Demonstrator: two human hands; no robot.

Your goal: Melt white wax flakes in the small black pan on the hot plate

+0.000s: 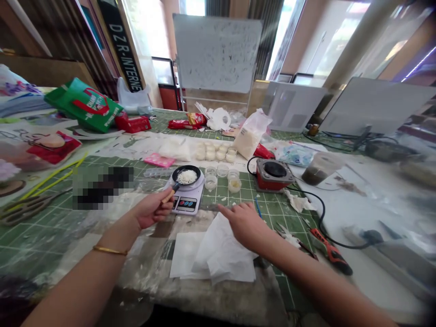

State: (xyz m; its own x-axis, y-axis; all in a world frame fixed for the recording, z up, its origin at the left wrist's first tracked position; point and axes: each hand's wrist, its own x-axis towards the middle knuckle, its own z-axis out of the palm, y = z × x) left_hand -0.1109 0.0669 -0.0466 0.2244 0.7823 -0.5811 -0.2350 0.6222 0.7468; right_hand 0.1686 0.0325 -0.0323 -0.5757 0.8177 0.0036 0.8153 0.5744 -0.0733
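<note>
Head view: left hand (156, 209)'s got the little black pan (176, 176) by its handle, white bits (187, 176) inside, over the scale (198, 193); right hand (243, 222) points, can't tell if it's gripping anything.

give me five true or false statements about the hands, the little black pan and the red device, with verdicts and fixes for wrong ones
1. The left hand holds the light brown handle of the small round black pan. True.
2. The pan contains dark liquid. False: it contains white flaky pieces.
3. The flat white digital scale lies to the left of the boxy red device with a round black top. True.
4. The right hand also grips the pan. False: it is apart from the pan, with its forefinger extended.
5. The pan is on top of the red device. False: the pan is over the scale.
</note>
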